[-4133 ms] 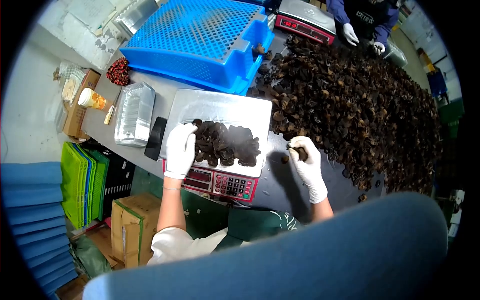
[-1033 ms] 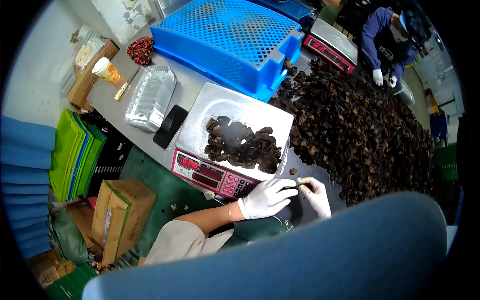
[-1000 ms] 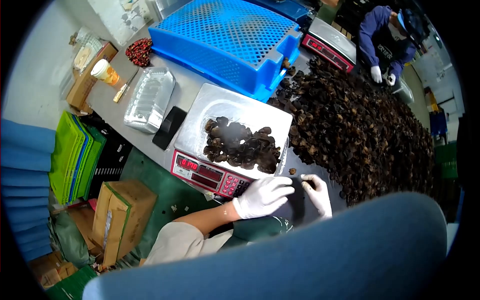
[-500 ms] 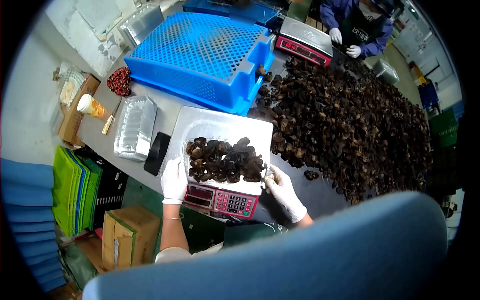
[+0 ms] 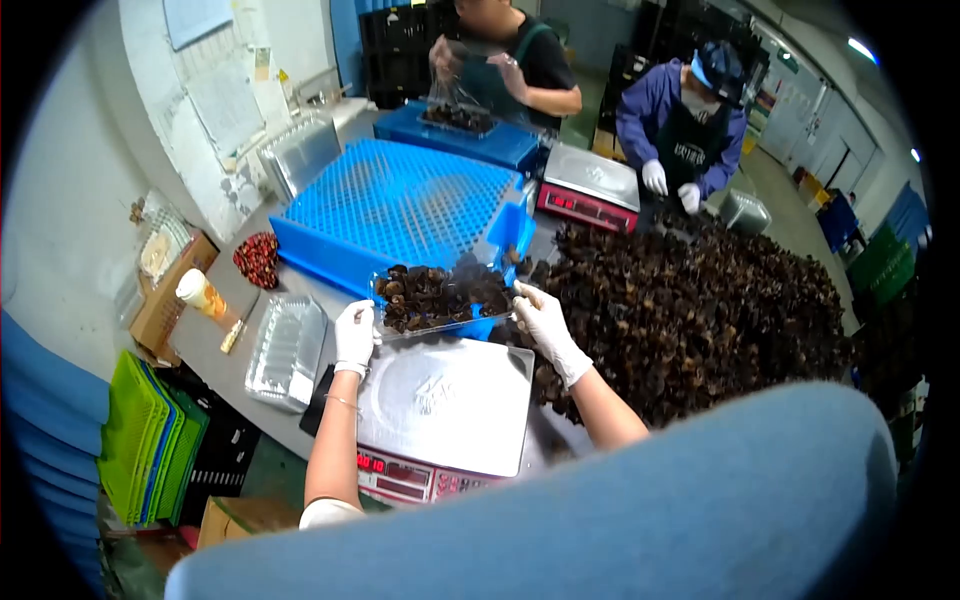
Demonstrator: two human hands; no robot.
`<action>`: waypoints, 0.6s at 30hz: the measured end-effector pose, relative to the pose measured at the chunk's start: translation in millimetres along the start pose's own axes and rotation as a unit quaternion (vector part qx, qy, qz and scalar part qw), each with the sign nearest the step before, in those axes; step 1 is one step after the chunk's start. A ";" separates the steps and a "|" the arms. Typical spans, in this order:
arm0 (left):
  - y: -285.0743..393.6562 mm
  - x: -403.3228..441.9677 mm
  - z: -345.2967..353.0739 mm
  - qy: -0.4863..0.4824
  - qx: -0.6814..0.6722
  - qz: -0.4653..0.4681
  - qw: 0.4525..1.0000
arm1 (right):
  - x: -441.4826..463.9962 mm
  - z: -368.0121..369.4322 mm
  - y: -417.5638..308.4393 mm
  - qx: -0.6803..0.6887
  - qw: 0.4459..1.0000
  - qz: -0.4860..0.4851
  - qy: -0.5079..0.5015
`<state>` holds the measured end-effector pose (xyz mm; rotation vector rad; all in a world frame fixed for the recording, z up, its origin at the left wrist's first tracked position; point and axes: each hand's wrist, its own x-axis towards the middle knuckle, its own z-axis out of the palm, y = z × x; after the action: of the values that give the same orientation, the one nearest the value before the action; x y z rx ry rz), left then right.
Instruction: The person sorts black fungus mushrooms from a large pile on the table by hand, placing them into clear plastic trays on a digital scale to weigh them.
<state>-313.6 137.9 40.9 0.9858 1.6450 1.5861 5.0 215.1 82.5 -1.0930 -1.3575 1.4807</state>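
Both gloved hands hold a clear plastic tray [image 5: 428, 331] of dark wood ear mushrooms [image 5: 425, 297] in the air beyond the scale. My left hand [image 5: 355, 337] grips its left end, and my right hand [image 5: 546, 328] pinches the right end. Below and nearer to me lies the bare metal plate of the weighing scale [image 5: 450, 405], with red digits lit on its front panel. Just behind the tray stands an upturned blue plastic crate [image 5: 400, 210]. To the right of my right hand spreads a large heap of loose wood ear mushrooms [image 5: 690, 315].
Stacked clear trays [image 5: 286, 350] and a paper cup [image 5: 203, 296] sit on the left, near a red bundle [image 5: 257, 260]. A second scale [image 5: 590, 185] stands behind the heap. Two co-workers are across the table; one handles film over a filled tray [image 5: 458, 118].
My hands have lifted the filled tray off the scale and moved it forward toward the blue crate. The view has tilted up, bringing another co-worker into sight.
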 end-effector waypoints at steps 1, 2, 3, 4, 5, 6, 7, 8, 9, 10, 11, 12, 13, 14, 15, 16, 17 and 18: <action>-7.6 15.0 3.1 0.005 -0.003 -0.004 1.000 | 18.4 -3.7 10.9 -0.019 1.000 0.007 -0.001; -8.9 25.9 7.2 0.011 -0.011 -0.003 1.000 | 29.5 -6.9 17.9 0.003 1.000 0.027 -0.011; -11.6 37.7 11.1 0.019 -0.025 -0.004 0.999 | 37.1 -8.3 24.0 0.025 0.999 0.030 -0.009; -13.9 48.9 14.6 0.028 -0.038 -0.008 0.999 | 39.0 -8.2 25.8 0.047 0.998 0.036 -0.008; -15.5 61.8 17.4 0.040 -0.029 -0.007 0.999 | 38.0 -10.1 29.0 0.055 0.997 0.043 -0.010; -19.0 76.0 20.4 0.051 -0.033 0.010 0.998 | 30.8 -8.6 26.2 0.083 0.995 0.051 -0.013; -15.8 85.5 24.6 0.065 -0.046 0.002 0.997 | 25.6 -8.9 23.2 0.082 0.994 0.071 -0.022; -13.2 94.2 27.9 0.077 -0.056 -0.008 0.995 | 18.9 -9.6 21.4 0.081 0.992 0.092 -0.030; -8.8 101.0 28.4 0.066 -0.112 -0.060 0.990 | 9.0 -11.2 20.5 0.080 0.992 0.087 -0.035; -19.7 111.4 27.1 0.069 -0.114 -0.059 0.989 | -0.2 -14.7 23.7 0.081 0.993 0.081 -0.038; -30.2 122.0 26.7 0.076 -0.171 -0.024 0.982 | -7.9 -20.0 29.6 0.079 0.992 0.093 -0.029; -39.4 128.9 24.8 0.081 -0.228 0.009 0.970 | -22.1 -24.1 28.0 0.083 0.992 0.095 -0.021; -31.7 120.6 14.3 0.064 -0.123 0.009 0.990 | -33.2 -31.6 32.6 0.084 0.992 0.096 -0.018; -38.6 119.6 4.8 0.083 -0.064 0.040 0.994 | -44.6 -41.6 38.2 0.085 0.991 0.098 -0.013; -44.8 114.0 -8.8 0.091 -0.026 0.078 0.992 | -57.5 -52.5 42.8 0.080 0.991 0.105 -0.005; -49.5 106.0 -23.2 0.098 0.013 0.115 0.988 | -71.1 -64.6 47.8 0.077 0.991 0.112 0.004; -45.5 91.2 -39.4 0.118 0.094 0.142 0.978 | -85.3 -78.2 54.3 0.092 0.990 0.108 -0.001; -38.5 74.0 -57.9 0.137 0.175 0.168 0.960 | -99.0 -92.2 64.9 0.093 0.988 0.118 0.021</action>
<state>-404.2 171.9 10.2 1.3338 2.0869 1.7475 119.9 141.0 20.7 -1.1867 -1.0637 1.7089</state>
